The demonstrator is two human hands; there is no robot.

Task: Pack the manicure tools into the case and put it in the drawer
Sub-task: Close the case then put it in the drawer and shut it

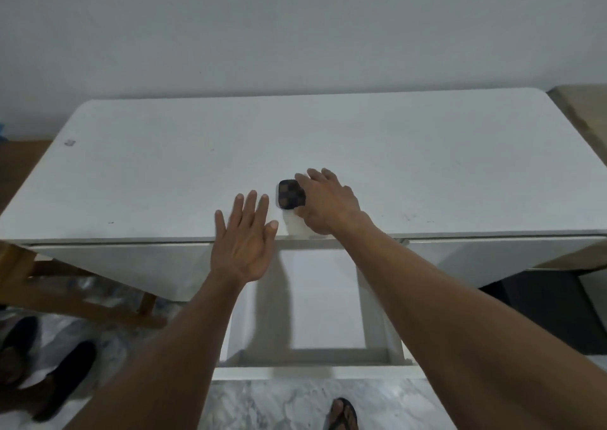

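A small dark checkered case (290, 197) lies closed on the white table (164, 173), near its front edge. My right hand (325, 201) rests over the case's right side with fingers curled around it. My left hand (244, 237) hovers flat with spread fingers just left of the case, holding nothing. Below the table edge a white drawer (315, 357) is pulled out toward me, and its inside looks bare. No loose manicure tools are visible.
A wooden chair frame (65, 285) stands at the left under the table. Dark shoes (59, 374) lie on the marble floor at the lower left. My sandalled foot (341, 413) shows at the bottom. A white wall is behind.
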